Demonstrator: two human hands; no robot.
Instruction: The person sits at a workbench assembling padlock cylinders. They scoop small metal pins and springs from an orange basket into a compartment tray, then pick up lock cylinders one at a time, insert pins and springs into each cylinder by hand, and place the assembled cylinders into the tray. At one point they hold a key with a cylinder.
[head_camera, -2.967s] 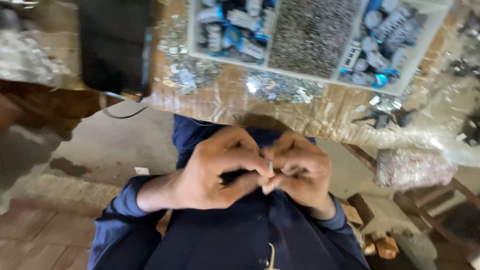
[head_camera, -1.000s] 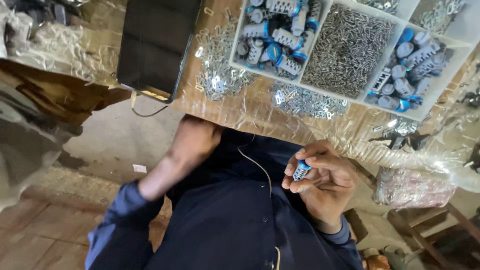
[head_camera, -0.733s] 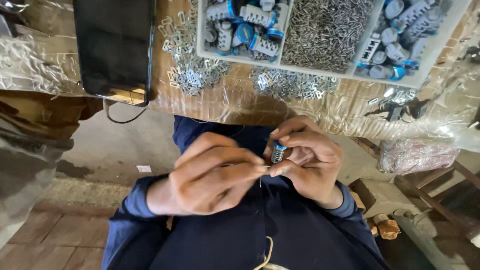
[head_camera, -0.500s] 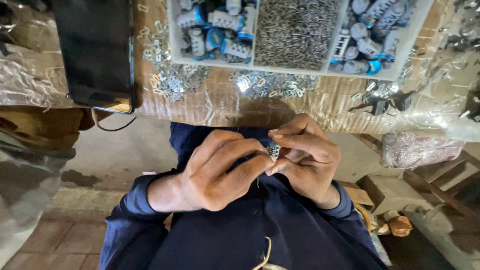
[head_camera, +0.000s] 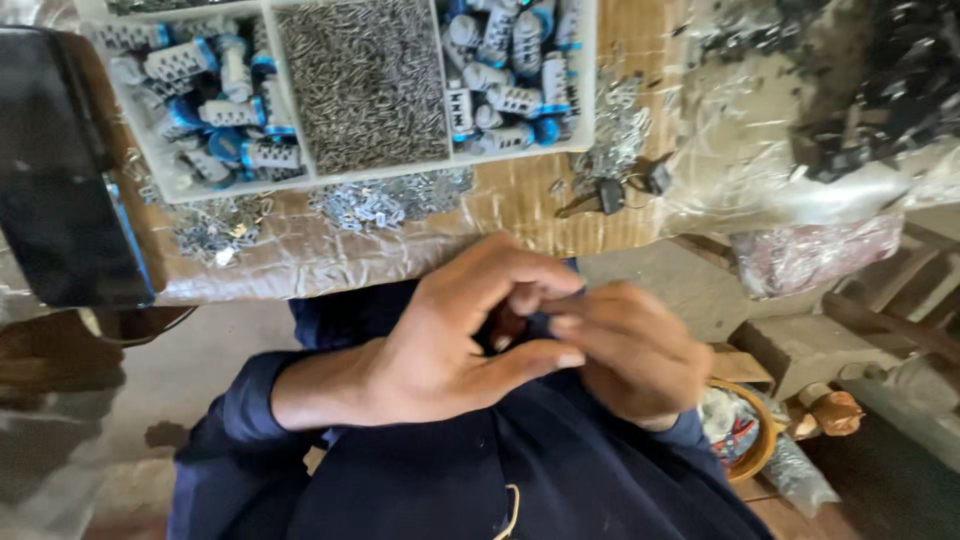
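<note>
Nearest the camera, the left hand (head_camera: 440, 340) and the right hand (head_camera: 635, 350) met over the person's dark blue lap (head_camera: 480, 470), fingertips pressed together around something small. The fingers themselves stood in the way, so what they pinched could not be made out; only a dark gap showed between the left thumb and the right knuckles. Both dark blue sleeves ran back from the hands toward the lower edge.

Right of the hands and a little lower, a round yellow-rimmed basket (head_camera: 745, 440) sat on the floor, partly hidden by the right sleeve, with a wooden block (head_camera: 795, 345) just beyond it.

Beyond the hands lay the table edge (head_camera: 330, 265), covered in crinkled clear plastic. Loose small metal clips (head_camera: 385, 200) lay scattered along it, between the hands and a white divided tray (head_camera: 340, 172). The tray's middle compartment held a heap of small grey metal pins (head_camera: 365, 80); the compartments on either side held white and blue cylindrical parts (head_camera: 500, 80), piled loosely.

Left of the tray, a flat black slab (head_camera: 60, 180) rested on the table's corner. Right of the tray, two small dark parts (head_camera: 625, 185) lay near the table edge, and farther right a clear bag (head_camera: 800, 110) held dark pieces.
</note>
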